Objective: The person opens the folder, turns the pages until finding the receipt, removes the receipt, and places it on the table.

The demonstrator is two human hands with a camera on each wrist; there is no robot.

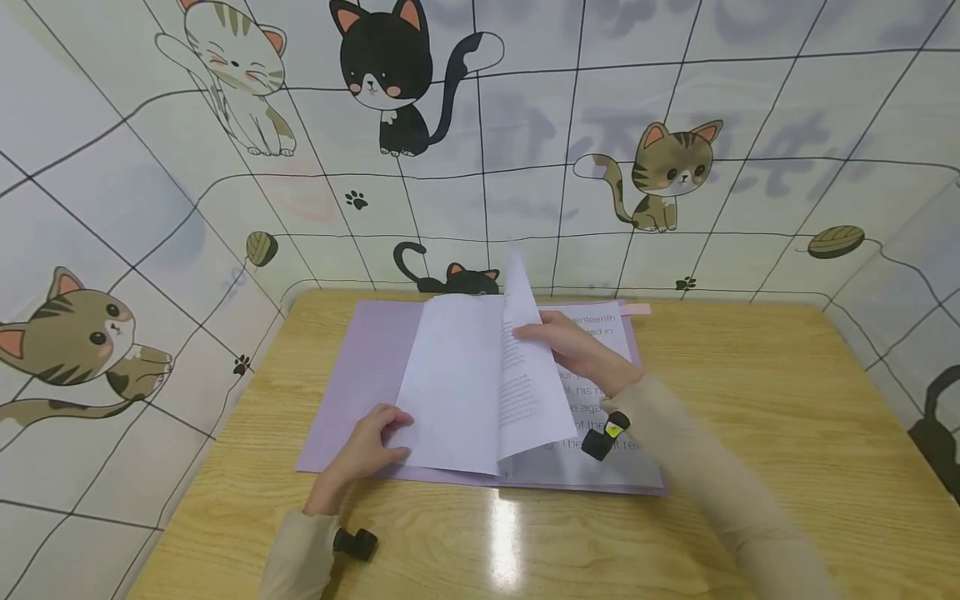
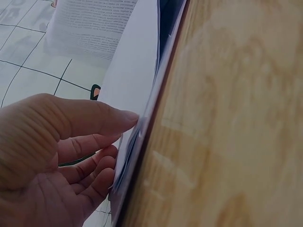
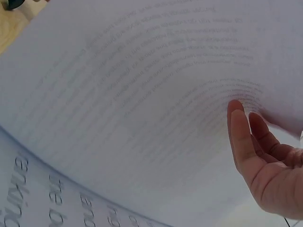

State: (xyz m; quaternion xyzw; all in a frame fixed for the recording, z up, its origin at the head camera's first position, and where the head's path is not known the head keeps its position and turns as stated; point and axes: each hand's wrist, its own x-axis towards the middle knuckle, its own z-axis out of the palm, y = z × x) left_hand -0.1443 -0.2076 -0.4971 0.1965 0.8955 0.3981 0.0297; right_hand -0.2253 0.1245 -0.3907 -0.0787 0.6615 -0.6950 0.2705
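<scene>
A booklet with a lilac cover lies spread on the wooden table. Its left side shows a blank white page. One printed page stands raised near the spine, curving above the large-print page on the right. Against the raised page's printed face rest the extended fingers of my right hand; the right wrist view shows this hand beside the bowed sheet. My left hand touches the left page's lower outer edge, its thumb and bent fingers lying along the page edges.
The wooden table extends on both sides of the booklet. A pink tab sticks out at its upper right. Behind and beside the table are cat-patterned wall panels. Black cameras are strapped at both wrists.
</scene>
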